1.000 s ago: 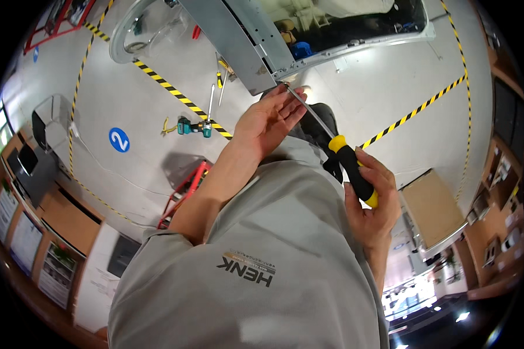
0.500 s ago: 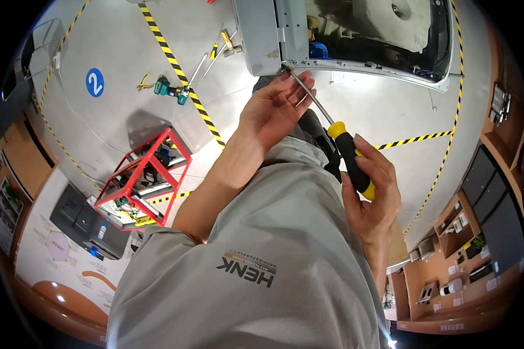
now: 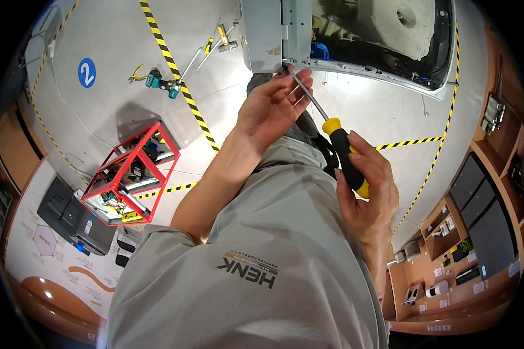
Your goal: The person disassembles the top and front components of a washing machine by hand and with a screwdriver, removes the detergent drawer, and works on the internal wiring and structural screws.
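Note:
My right hand [image 3: 371, 189] is wrapped round the black and yellow handle of a screwdriver [image 3: 339, 139]. Its steel shaft slants up and left to the lower edge of a grey car body panel [image 3: 262, 38]. Palm up, my left hand [image 3: 272, 107] has its thumb and loosely curled fingers about the shaft near the tip. The tip meets the panel's lower corner, beside a seam with small metal fittings [image 3: 297, 61]; what it engages is hidden by my fingers and too small to tell.
On the floor at left lie a teal cordless drill [image 3: 163, 84], yellow-handled pliers [image 3: 137, 73], a hammer [image 3: 226, 39] and another screwdriver [image 3: 210, 43]. A red-framed cart [image 3: 151, 167] holds parts. Black-yellow tape [image 3: 170, 61] crosses the floor; shelves [image 3: 442, 267] stand at right.
The view has shifted slightly, so the floor tools and cart appear further left. Both hands keep their hold on the screwdriver, whose tip stays at the panel corner.

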{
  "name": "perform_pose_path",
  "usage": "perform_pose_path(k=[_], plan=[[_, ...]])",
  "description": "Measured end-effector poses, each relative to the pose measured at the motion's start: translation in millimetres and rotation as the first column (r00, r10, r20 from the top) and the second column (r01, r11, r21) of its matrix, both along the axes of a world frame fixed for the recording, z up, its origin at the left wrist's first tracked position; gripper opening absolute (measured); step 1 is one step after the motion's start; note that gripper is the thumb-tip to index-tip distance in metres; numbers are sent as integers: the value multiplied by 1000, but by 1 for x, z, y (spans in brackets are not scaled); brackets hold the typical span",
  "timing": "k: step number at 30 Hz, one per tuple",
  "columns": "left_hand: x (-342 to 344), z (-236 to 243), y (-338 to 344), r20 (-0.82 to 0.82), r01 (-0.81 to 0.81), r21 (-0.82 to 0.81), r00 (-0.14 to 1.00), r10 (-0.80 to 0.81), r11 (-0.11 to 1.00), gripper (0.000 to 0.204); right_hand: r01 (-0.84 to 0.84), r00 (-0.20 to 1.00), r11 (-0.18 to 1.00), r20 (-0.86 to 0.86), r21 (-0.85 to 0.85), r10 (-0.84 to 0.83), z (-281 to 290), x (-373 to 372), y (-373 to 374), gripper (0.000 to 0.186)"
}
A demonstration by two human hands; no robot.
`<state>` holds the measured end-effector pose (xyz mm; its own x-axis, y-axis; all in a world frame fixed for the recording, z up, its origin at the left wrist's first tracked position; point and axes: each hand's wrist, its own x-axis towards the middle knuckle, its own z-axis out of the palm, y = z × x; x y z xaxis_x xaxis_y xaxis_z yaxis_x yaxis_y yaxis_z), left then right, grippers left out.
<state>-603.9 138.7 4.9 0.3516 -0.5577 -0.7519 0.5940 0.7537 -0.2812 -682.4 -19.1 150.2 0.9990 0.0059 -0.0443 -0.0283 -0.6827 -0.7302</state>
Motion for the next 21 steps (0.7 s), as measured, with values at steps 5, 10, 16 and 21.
perform_pose_path(k=[5,10,16,21], plan=[[1,0,0,-9,13,1,1000,-13,1000,25,-17,1000,1000,10,-19,17,1,2,3,44],[3,2,2,7,32,-18,999,-32,999,25,-67,996,994,54,-82,71,5,14,10,45],[-1,2,4,63,64,24,996,-66,998,15,119,993,983,11,-139,-119,14,30,23,41],[-20,9,25,189,205,465,927,-323,861,25,107,991,974,100,-202,-88,12,46,19,32]])
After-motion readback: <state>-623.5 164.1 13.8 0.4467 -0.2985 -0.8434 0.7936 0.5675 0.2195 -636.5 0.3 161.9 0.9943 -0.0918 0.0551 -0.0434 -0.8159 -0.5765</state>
